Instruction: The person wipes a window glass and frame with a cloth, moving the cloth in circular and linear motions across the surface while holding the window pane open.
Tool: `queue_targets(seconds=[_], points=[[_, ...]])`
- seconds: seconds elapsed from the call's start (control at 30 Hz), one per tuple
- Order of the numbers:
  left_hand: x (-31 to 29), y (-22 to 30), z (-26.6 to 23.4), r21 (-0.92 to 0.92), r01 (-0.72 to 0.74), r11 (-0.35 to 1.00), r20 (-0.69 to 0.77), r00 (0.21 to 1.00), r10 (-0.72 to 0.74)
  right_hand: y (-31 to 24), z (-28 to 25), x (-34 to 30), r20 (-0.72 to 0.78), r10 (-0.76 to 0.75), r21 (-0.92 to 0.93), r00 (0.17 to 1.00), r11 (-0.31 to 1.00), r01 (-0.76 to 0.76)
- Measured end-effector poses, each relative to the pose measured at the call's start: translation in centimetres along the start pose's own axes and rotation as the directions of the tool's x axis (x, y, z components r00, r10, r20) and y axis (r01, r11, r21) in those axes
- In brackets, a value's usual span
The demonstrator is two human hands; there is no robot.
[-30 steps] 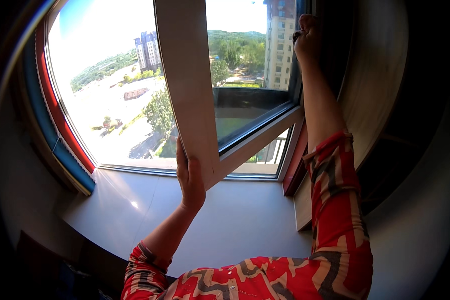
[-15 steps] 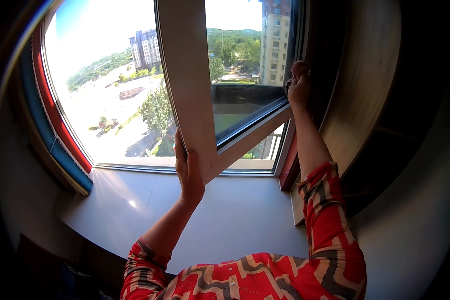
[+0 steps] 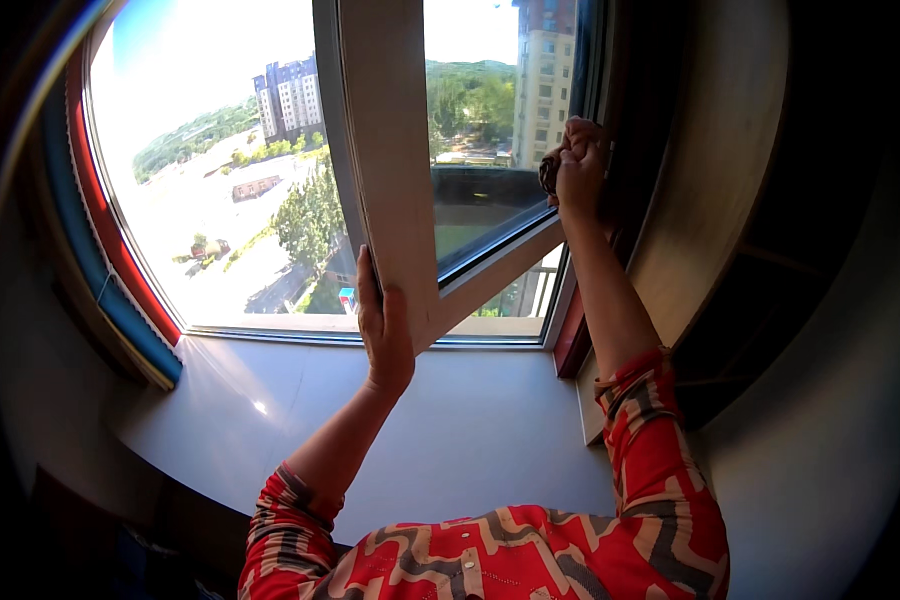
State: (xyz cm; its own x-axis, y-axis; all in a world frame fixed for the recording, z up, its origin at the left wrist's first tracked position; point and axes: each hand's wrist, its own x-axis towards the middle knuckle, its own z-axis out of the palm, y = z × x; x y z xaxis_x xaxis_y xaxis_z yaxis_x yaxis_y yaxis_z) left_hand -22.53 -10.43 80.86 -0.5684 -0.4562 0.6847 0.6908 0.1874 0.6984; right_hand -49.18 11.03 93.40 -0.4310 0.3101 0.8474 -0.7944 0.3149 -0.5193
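Observation:
A window sash [image 3: 395, 160] with a pale frame stands swung inward, tilted in this view. My left hand [image 3: 388, 340] is closed around the lower part of its free side edge, fingers on the outer side and thumb on the inner face. My right hand [image 3: 581, 180] grips a bunched dark, patterned cloth [image 3: 549, 172] and presses it to the sash's glass pane [image 3: 485, 215], near the lower right corner by the hinge side. Part of the cloth is hidden behind my fingers.
Below the window spreads a wide white sill [image 3: 470, 400]. A wooden cabinet side [image 3: 715, 200] rises close to my right arm. At the left are a red window frame strip [image 3: 135, 255] and a blue blind edge [image 3: 120, 290]. Trees and buildings [image 3: 290, 95] show outdoors.
My right hand with the cloth has moved left from the pane's right edge, onto the glass. The sash has turned slightly, its free edge shifting right together with my left hand.

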Motion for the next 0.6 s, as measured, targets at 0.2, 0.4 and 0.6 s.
queue_targets(seconds=[0.2,0.4,0.6], points=[[0.6,-0.1,0.9,-0.017,0.021,1.0,0.032,0.999,-0.02,-16.2,3.8,3.8,-0.069,-0.228,0.328,0.971,0.914,0.238],[-0.3,0.7,1.2,-0.031,0.01,0.999,0.0,1.0,-0.01,-25.4,4.5,1.8,0.051,-0.519,0.335,0.853,0.814,0.475],[0.5,0.7,0.7,-0.024,-0.006,1.0,0.036,0.999,0.007,-11.0,3.8,0.0,-0.086,-0.528,0.05,0.845,0.845,0.533]])
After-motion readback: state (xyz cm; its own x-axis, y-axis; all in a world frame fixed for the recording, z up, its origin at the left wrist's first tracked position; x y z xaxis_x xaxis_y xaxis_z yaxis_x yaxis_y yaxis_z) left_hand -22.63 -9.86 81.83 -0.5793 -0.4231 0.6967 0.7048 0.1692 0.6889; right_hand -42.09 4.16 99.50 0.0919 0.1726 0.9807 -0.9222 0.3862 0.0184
